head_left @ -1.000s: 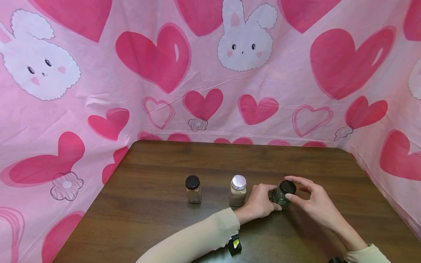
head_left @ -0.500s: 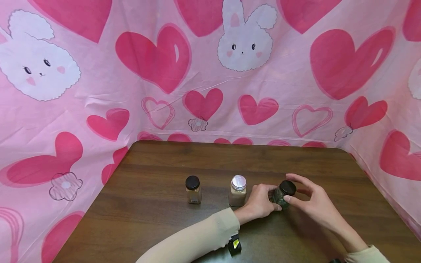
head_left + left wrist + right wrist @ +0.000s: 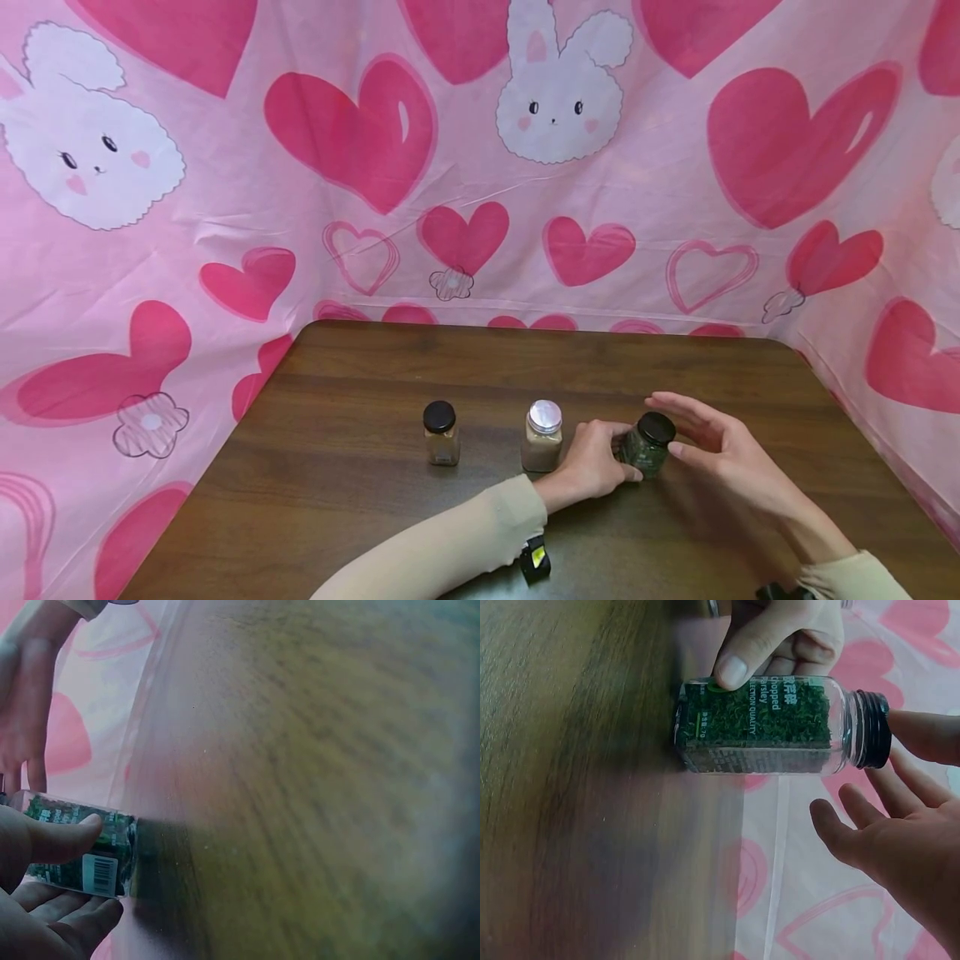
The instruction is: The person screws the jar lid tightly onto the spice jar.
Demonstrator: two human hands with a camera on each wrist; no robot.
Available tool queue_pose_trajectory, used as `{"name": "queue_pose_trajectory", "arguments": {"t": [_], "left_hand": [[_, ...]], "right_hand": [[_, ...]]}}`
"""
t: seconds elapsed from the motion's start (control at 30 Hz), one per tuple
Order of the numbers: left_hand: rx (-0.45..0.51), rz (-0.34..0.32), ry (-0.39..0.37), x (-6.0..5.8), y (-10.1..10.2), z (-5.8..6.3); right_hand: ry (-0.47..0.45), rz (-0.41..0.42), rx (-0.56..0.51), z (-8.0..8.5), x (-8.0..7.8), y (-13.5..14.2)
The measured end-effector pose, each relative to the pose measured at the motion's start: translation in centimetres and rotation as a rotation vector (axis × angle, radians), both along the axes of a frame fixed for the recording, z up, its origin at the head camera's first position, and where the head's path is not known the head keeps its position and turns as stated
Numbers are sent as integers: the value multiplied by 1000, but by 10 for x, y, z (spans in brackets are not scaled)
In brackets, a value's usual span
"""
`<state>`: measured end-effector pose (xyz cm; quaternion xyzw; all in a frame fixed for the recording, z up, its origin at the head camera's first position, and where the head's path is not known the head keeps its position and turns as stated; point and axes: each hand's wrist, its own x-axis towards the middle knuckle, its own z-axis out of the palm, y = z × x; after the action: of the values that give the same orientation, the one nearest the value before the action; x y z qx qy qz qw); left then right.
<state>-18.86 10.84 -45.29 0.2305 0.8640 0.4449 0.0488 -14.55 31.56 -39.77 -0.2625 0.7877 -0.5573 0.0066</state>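
Note:
A clear glass jar of chopped parsley [image 3: 643, 457] with a black screw cap [image 3: 657, 427] stands at the right of the group. My left hand [image 3: 592, 458] grips its body from the left; in the left wrist view the thumb presses over the label [image 3: 101, 874]. My right hand [image 3: 731, 458] is spread about the cap, its thumb at the near right side and the forefinger reaching past the back. In the right wrist view those fingers [image 3: 885, 787] lie loosely beside the cap, which sits on the jar's threaded neck.
Left of my left hand stands a spice jar [image 3: 542, 446] with a silver lid and pale brown contents. Farther left is a smaller black-capped spice jar [image 3: 442, 443]. All are on a brown wooden table [image 3: 360, 375], enclosed by a pink heart-print cloth [image 3: 465, 167].
The right thumb has come away from the cap toward the right, and the right hand has spread and shifted slightly right. The left hand and the jar have stayed in place.

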Motion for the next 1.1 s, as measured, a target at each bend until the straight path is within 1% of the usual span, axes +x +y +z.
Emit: {"name": "queue_pose_trajectory", "arguments": {"t": [0.23, 0.4, 0.67, 0.9, 1.1], "left_hand": [[0, -3, -4, 1, 0, 2], [4, -6, -11, 1, 0, 2], [3, -4, -14, 1, 0, 2], [2, -7, -11, 1, 0, 2], [3, -8, -1, 0, 0, 1]], "right_hand": [[26, 26, 8, -1, -4, 0], [40, 16, 26, 0, -4, 0], [39, -45, 53, 1, -1, -2], [25, -91, 68, -2, 0, -2], [43, -116, 70, -3, 1, -3]]}}
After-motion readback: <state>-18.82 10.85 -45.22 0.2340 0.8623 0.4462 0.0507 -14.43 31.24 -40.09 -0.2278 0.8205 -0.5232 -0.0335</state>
